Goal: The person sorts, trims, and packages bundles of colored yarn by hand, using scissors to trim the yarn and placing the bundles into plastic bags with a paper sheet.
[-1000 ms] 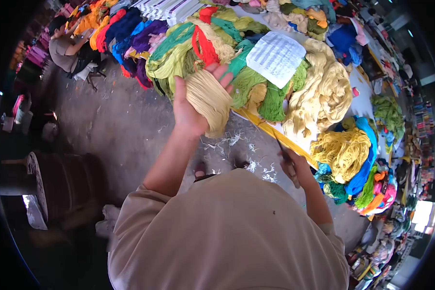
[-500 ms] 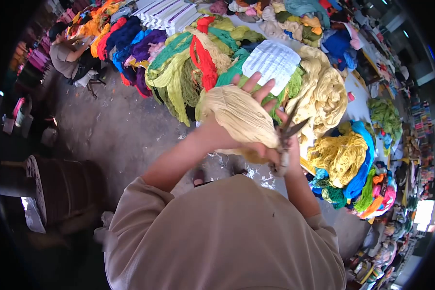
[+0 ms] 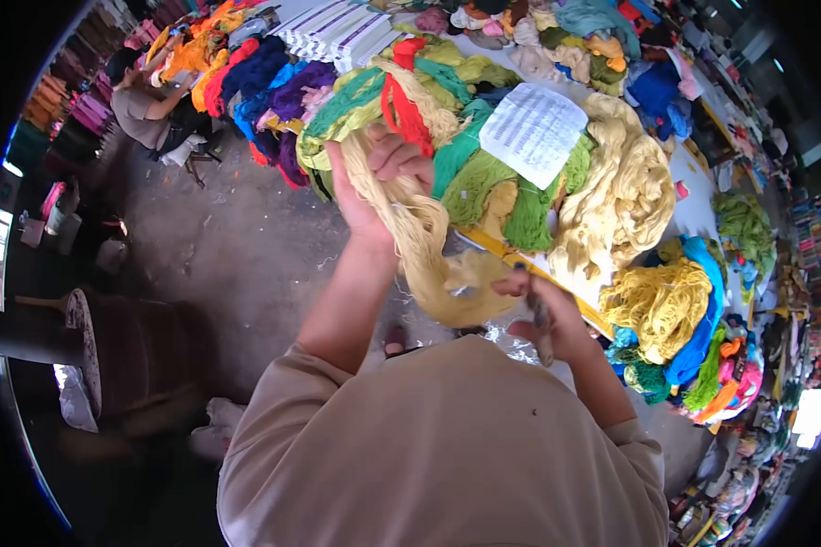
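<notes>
A cream skein of yarn (image 3: pixel 418 239) hangs in a loose curve in front of my body. My left hand (image 3: pixel 370 196) is closed around its upper end, with the fingers curled over the strands. The lower end of the skein bends to the right, toward my right hand (image 3: pixel 564 321). That hand is partly blurred and grips a pair of scissors (image 3: pixel 542 319), whose blades are hard to make out. Whether my right fingertips touch the yarn, I cannot tell. Beyond my hands lie green skeins (image 3: pixel 479 187) and a red skein (image 3: pixel 407 114) on the table.
A printed sheet (image 3: pixel 534 132) rests on the yarn. Cream yarn (image 3: pixel 616 182), yellow yarn (image 3: pixel 657 301) and a blue skein (image 3: pixel 702 310) lie to the right. At far left another person (image 3: pixel 146 109) sits by the table. A brown drum (image 3: pixel 137 351) stands at lower left.
My hands have moved apart: the left up and to the left, the right downward. The skein, bunched across both hands before, now hangs stretched out. The scissors blades no longer show clearly.
</notes>
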Demonstrator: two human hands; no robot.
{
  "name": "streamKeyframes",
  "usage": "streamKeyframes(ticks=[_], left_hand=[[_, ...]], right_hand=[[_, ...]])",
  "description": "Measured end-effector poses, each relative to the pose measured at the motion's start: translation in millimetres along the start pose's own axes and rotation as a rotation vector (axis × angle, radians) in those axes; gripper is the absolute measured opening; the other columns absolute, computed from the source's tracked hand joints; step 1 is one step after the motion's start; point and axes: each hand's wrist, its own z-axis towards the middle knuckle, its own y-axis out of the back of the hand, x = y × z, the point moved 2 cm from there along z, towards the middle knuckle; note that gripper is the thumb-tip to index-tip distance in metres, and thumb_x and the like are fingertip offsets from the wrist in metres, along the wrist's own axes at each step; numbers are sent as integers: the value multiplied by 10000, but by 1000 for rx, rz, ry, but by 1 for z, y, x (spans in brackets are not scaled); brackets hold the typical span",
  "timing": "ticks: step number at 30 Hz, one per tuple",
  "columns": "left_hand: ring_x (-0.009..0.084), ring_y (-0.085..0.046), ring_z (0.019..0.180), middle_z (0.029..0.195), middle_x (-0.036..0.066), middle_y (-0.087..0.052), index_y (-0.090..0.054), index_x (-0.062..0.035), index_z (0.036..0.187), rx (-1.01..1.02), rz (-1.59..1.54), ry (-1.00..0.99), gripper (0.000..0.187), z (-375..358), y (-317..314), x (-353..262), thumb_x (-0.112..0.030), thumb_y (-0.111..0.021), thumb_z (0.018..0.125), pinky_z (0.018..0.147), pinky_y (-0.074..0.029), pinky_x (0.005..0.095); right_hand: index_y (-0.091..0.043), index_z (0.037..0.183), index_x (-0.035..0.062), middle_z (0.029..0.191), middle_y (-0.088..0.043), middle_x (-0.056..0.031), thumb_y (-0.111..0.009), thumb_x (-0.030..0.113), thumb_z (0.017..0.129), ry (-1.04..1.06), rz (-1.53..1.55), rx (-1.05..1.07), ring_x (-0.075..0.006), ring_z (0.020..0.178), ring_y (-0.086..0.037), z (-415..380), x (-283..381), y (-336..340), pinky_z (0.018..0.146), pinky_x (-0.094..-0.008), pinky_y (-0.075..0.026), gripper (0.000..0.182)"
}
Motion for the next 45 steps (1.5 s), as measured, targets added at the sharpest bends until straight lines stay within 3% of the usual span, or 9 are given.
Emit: streamKeyframes(ticks=[5,11,18,24,28,35,38,40,45], left_hand=[[126,-524,822,832,-16,-544,-580,-109,951,-51,-92,-2,399,2,1,23,-506,-603,920,877,-427,335],[202,-548,931,940,22,-589,-562,-106,835,-70,38,-44,526,3,8,23,-627,-553,900,934,-449,405],[179,-546,941,974,0,-610,-529,-116,736,-33,25,-38,564,-3,6,13,-661,-558,877,963,-438,418],[103,-562,964,792,-97,-599,-571,-157,707,199,60,82,335,0,5,10,-402,-648,923,960,-374,353],[142,-540,957,961,-23,-670,-504,-134,603,177,-46,112,571,-1,9,11,-630,-585,875,927,-389,338],[139,-536,964,974,-23,-673,-499,-126,606,174,-40,124,578,-1,12,17,-628,-582,879,928,-387,334],[108,-550,943,752,-95,-572,-574,-151,706,114,-3,116,339,-1,11,21,-410,-660,907,920,-388,316],[145,-531,957,962,-16,-670,-505,-115,624,132,-71,115,580,-1,17,21,-633,-587,872,912,-399,333],[148,-517,935,940,-11,-656,-505,-106,636,44,-104,75,581,-3,18,18,-631,-596,866,887,-415,335]], right_hand=[[-541,1362,54,824,-604,-19,-701,29,833,-361,371,-44,-61,685,-564,14,12,0,595,-204,-448,553],[-615,1288,80,781,-612,-1,-493,35,958,-701,553,49,-54,621,-576,30,30,-22,553,-194,-443,355],[-648,1236,105,759,-632,4,-521,39,949,-668,510,64,-37,617,-573,29,19,-26,545,-185,-429,320],[-645,1230,86,742,-633,-5,-531,53,960,-722,595,132,-33,603,-565,26,17,-33,563,-169,-422,294],[-648,1222,74,741,-624,-2,-554,40,954,-699,531,126,-25,610,-561,26,17,-31,572,-164,-416,285],[-648,1213,52,728,-611,5,-583,16,933,-742,555,123,-21,598,-552,22,16,-26,558,-176,-413,290],[-644,1224,59,712,-597,15,-600,-1,913,-751,616,107,-20,602,-551,22,13,-25,555,-183,-417,320],[-642,1225,61,702,-592,16,-588,9,920,-767,626,85,-25,593,-548,21,12,-26,551,-185,-415,314],[-642,1212,72,700,-593,17,-565,16,930,-770,571,24,-35,591,-549,22,6,-26,549,-187,-417,297]])
